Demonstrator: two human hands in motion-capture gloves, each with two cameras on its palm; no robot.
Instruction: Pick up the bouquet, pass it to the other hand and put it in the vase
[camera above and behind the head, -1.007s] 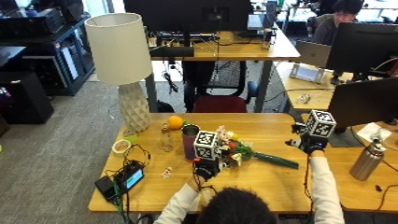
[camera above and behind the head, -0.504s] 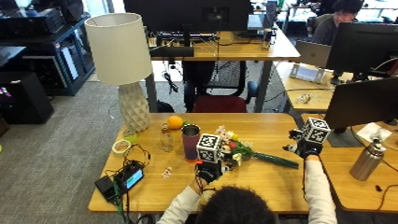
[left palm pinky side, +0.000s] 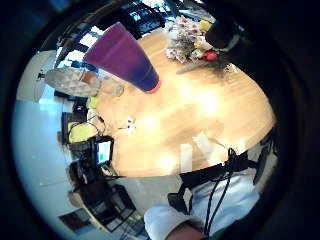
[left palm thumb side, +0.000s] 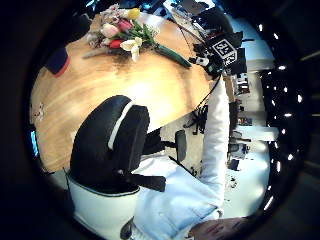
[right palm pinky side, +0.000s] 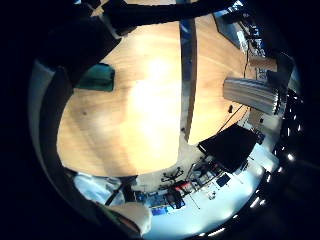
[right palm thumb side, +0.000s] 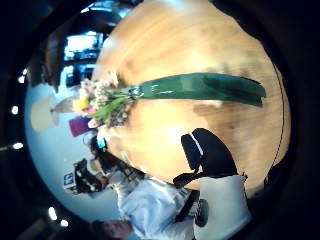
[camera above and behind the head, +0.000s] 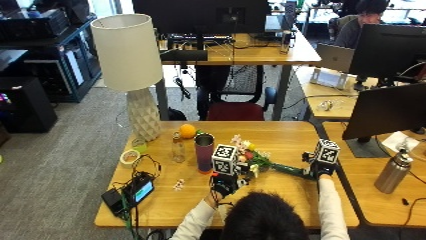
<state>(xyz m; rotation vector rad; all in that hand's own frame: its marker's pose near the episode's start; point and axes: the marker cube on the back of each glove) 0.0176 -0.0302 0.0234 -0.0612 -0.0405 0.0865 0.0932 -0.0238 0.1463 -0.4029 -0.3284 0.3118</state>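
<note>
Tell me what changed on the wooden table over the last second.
The right hand has come down toward the person, to the green stem end of the mixed flower bouquet; a grip cannot be made out. The left hand stayed near the blooms. The bouquet lies where it was, and the tall purple vase stands unmoved.

It was an open-plan office: wooden counters (camera above and behind the head: 279, 131) carried dark monitors (camera above and behind the head: 387, 111), a laptop (camera above and behind the head: 335, 56) and cables, with a red office chair (camera above and behind the head: 228, 110) on grey carpet.
</note>
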